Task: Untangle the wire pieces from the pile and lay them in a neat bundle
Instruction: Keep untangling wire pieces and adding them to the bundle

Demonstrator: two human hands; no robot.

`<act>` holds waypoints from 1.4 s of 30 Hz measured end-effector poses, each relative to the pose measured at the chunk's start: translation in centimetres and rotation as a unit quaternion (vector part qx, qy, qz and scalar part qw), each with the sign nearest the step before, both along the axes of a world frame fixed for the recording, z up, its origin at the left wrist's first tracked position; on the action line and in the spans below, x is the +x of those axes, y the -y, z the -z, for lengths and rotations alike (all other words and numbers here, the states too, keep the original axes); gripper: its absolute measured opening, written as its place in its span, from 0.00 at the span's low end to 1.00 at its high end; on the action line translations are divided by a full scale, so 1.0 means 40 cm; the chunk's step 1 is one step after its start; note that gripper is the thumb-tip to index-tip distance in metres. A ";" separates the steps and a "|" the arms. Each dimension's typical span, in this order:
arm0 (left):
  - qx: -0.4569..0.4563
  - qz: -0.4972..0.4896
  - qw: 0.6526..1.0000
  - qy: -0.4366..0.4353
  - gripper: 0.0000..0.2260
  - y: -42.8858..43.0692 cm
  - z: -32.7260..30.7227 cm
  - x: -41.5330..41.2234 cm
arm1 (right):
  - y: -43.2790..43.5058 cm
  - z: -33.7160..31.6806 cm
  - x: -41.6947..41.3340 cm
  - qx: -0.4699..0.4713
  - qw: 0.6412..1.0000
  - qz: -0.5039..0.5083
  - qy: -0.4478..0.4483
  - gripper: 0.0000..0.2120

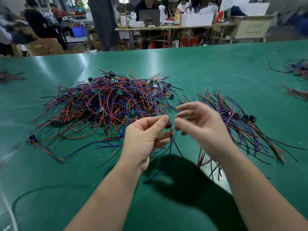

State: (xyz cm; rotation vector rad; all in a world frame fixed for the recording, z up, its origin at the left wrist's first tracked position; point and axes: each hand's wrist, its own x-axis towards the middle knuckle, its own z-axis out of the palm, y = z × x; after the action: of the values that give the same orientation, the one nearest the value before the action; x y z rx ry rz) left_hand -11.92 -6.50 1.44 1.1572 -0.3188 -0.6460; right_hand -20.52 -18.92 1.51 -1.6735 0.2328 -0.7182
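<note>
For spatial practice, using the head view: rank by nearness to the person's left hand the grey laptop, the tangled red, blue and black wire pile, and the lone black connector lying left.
1. Tangled red, blue and black wire pile, just beyond the left hand.
2. Lone black connector, far to its left.
3. Grey laptop, in the far background.

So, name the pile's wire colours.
The pile holds red, blue and black wires; the head view shows it best.
</note>
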 end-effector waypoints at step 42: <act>0.511 0.073 0.644 0.565 0.09 -0.016 0.061 0.024 | 0.095 0.013 -0.025 -0.219 0.915 0.251 -0.230 0.08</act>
State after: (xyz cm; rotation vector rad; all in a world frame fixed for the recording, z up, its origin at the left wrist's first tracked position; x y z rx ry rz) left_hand -10.97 -5.88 -1.00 2.6243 -1.2265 -0.0658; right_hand -21.53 -22.74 0.99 -2.2382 0.9179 -0.7775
